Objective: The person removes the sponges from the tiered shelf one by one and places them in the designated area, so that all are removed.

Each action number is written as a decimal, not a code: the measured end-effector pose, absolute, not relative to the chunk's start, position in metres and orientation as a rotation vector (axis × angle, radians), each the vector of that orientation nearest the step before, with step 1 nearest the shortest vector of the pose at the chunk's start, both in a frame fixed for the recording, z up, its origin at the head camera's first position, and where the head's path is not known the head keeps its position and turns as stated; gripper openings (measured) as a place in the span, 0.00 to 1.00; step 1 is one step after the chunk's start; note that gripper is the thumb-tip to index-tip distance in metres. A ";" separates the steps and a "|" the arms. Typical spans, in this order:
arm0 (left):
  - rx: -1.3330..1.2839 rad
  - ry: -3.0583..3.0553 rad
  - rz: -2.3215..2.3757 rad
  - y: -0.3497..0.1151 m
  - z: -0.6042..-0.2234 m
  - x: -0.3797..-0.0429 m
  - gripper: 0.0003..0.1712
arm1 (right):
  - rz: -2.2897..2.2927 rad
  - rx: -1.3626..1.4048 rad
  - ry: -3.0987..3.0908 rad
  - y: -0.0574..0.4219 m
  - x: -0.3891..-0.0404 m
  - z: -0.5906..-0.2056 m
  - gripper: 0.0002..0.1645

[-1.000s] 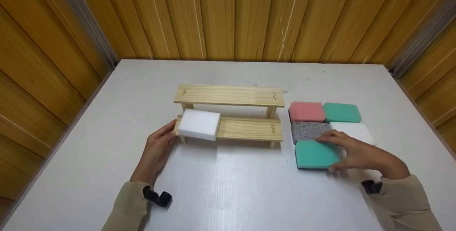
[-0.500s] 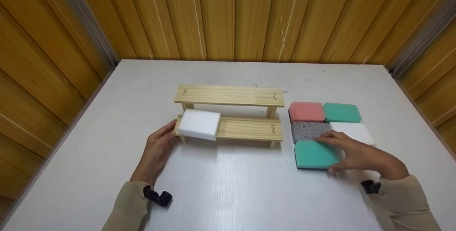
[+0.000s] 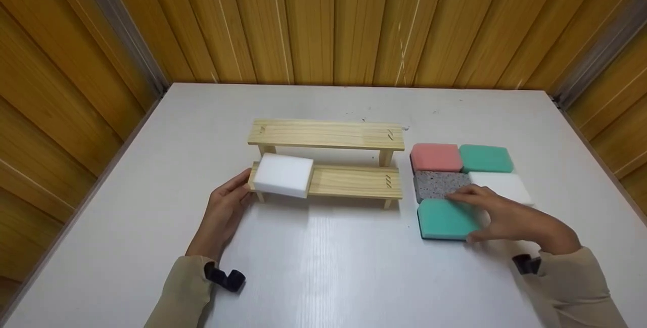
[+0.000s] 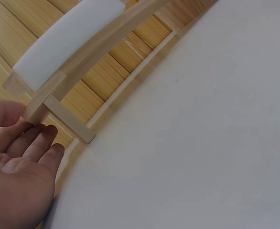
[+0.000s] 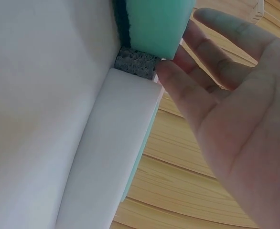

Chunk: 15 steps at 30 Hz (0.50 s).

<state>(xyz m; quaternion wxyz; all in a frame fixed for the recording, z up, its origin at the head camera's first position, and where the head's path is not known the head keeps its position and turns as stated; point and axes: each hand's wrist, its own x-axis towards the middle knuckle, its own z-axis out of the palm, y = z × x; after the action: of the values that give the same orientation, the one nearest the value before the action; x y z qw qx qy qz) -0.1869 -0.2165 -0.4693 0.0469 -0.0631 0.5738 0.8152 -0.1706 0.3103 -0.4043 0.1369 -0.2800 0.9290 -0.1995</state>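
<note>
In the head view my left hand (image 3: 229, 206) holds the left end of the two-tier wooden stand (image 3: 354, 182), at its lower step. From the left wrist view, the thumb and fingers meet round the plank end (image 4: 35, 109). A white sponge block (image 3: 284, 174) lies slightly askew on that step's left part. My right hand (image 3: 510, 219) grips the right end of the front green sponge (image 3: 447, 219), thumb at the front corner and fingers toward the back edge. This sponge lies on the table. Its dark underside layer (image 5: 122, 24) shows in the right wrist view.
Behind the gripped sponge sit a speckled grey sponge (image 3: 441, 186) and a white sponge (image 3: 500, 187). Farther back are a pink sponge (image 3: 436, 157) and another green sponge (image 3: 486, 158). The upper step (image 3: 326, 134) rises behind the lower. Wood-patterned walls (image 3: 354, 25) enclose the white table (image 3: 323, 267).
The front green sponge has shifted very slightly left beneath my right hand. The left hand, the stand and the other sponges keep their places.
</note>
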 end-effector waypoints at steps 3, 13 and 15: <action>-0.188 1.750 2.481 -0.216 -0.469 -0.187 0.29 | -0.570 -0.813 2.691 0.310 -0.171 -0.404 0.48; -0.198 1.747 2.478 -0.216 -0.468 -0.187 0.29 | -0.581 -0.747 2.710 0.308 -0.171 -0.397 0.42; -0.204 1.745 2.479 -0.217 -0.468 -0.187 0.28 | -0.592 -0.754 2.731 0.307 -0.172 -0.396 0.41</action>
<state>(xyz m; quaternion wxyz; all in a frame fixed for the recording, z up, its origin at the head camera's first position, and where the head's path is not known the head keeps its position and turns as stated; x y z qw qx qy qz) -0.1873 -0.2166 -0.4679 0.0516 -0.0671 0.5734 0.8149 -0.1721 0.3072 -0.3961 0.1234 -0.2586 0.9363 -0.2031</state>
